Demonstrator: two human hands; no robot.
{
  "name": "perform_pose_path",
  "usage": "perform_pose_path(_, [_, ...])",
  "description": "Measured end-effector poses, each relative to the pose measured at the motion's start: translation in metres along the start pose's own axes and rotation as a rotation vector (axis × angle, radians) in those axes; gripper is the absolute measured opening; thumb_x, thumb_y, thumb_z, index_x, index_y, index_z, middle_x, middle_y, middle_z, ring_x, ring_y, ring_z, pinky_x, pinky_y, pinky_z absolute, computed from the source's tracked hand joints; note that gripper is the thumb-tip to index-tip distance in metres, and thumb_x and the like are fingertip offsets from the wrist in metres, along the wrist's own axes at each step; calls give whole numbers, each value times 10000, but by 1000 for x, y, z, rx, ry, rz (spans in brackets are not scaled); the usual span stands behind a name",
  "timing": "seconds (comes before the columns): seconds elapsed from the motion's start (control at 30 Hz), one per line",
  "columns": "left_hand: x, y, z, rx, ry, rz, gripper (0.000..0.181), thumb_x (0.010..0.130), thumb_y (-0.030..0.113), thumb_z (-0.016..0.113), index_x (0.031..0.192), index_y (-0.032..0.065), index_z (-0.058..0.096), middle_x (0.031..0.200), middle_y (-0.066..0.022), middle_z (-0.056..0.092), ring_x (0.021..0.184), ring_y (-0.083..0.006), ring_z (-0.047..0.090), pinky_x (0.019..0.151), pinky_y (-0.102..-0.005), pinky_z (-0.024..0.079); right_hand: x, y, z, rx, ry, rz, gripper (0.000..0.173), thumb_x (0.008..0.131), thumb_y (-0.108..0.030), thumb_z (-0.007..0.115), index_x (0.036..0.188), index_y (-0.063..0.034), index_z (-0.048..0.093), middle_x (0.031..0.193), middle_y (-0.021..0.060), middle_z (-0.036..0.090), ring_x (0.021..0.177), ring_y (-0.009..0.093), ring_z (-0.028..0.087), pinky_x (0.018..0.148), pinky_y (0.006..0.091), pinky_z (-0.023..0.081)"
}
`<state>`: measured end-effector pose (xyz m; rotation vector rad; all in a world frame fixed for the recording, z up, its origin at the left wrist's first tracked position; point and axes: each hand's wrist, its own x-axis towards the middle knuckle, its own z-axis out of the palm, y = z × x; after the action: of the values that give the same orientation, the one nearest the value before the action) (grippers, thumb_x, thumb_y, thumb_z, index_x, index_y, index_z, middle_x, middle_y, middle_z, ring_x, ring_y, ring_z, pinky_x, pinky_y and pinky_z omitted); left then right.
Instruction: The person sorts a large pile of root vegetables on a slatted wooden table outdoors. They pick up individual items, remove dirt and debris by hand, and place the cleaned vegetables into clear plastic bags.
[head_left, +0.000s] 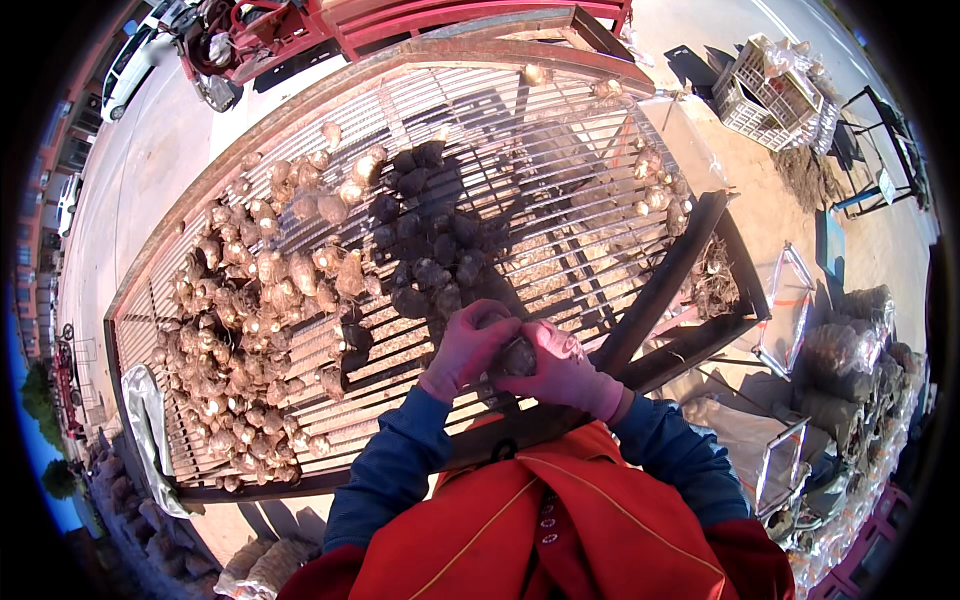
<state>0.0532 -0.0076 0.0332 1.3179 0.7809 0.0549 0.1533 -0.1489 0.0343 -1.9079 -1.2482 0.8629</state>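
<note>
Both hands wear pink gloves and meet above the near edge of a slatted metal sorting table (420, 341). My left hand (465, 349) and my right hand (561, 367) are closed around a brown taro-like corm (517, 356), which they partly cover. Just beyond the hands, more corms (431, 274) lie in shadow on the slats. A large heap of rough, hairy corms (255, 300) covers the table's left part. A small group of corms (656, 191) rests at the right side.
A dark metal bar (664, 281) slants across the table's right corner. Beyond are plastic crates (772, 97) and red machinery (262, 37). Filled sacks (847, 360) stand at the right, near a bag on a wire frame (780, 457). A pale cloth (146, 435) hangs over the left edge.
</note>
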Motion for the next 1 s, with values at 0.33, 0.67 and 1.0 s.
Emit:
perform_pose_path(0.33, [-21,25,-22,97,-290,313,706,773,147,720,1386,92,374,1236,-72,534,1133,-161,516,973,-305,424,0,0,-36,1168,-248,349,340,909,-366,542,935,-27,556,679,47,572,528,120,519,458,226,385])
perform_pose_path(0.67, [-27,47,-18,-97,-322,102,476,709,-2,712,1149,51,540,1016,-44,597,903,-111,598,796,-257,522,-1,3,-77,715,-49,102,539,880,-368,616,1266,-12,494,1133,86,590,1034,156,556,866,272,452])
perform_pose_path(1.0, [-20,59,6,-151,-50,-104,314,804,176,722,1003,19,535,876,-42,594,681,-74,555,579,-220,482,-3,-29,-63,-451,341,-378,525,668,-453,672,1046,-92,626,901,75,549,893,263,523,785,419,381])
